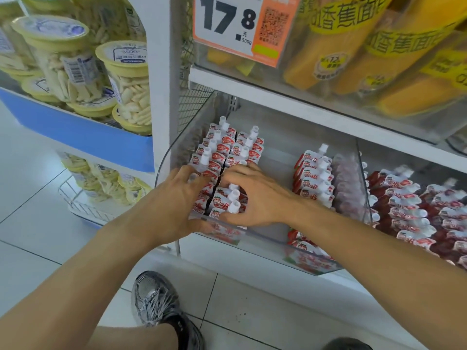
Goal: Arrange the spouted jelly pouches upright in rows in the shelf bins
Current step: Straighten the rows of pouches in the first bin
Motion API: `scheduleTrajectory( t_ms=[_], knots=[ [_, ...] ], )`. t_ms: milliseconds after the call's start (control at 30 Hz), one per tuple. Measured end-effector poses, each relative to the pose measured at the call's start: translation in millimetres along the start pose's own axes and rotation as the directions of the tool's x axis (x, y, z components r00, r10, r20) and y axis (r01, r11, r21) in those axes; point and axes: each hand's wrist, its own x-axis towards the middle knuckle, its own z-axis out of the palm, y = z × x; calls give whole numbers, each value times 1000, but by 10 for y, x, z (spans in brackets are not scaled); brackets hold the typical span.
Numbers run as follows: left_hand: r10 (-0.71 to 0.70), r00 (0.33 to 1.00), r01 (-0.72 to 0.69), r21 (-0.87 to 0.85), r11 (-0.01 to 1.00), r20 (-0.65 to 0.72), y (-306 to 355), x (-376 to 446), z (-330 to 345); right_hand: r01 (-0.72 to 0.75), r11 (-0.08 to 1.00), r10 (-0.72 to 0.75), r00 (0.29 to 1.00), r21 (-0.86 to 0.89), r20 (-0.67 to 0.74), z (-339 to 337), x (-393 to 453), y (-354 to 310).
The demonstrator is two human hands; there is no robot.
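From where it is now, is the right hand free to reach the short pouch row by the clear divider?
Probably yes. The right hand sits on the left rows, and bare bin floor separates it from that pouch row; nothing stands between.

Both hands, left hand [174,198] and right hand [257,198], grip upright strawberry jelly pouches [222,150] in the clear bin [265,238]; price tag [235,26] at twelve o'clock.

Red-and-white jelly pouches [222,152] with white spouts stand upright in two tight rows at the left of a clear shelf bin [265,238]; a third row [314,178] stands near its right wall.
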Motion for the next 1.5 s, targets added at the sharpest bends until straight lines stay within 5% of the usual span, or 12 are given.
scheduleTrajectory(
  t_ms=[433, 667, 833, 1000, 1233, 1500],
  knots=[
    [-33, 997, 34, -6, 999, 63, 55, -26, -60, -54, 995, 50, 998, 90, 43, -214, -193, 126],
    [-35, 998, 36, -7, 999, 59, 53, -16, -59, -89, 994, 96, 990, -63, 103, -380, -332, 118],
    [-33, 997, 33, 1, 999, 65, 47, -6, -59, -131, 991, 127, 956, -2, 264, -584, -347, 140],
    [-32, 997, 31, 22, 999, 72, 63, 15, -73, -235, 947, 282, 934, 217, -218, -830, 34, 421],
    [-47, 997, 39, 121, 992, 68, 136, 29, -32, -288, 958, 287, 956, 6, 54, -517, 708, 665],
    [-47, 995, 40, 80, 996, 91, 110, 36, -89, -252, 966, 254, 966, 54, -41, -619, 546, 859]
  ],
)
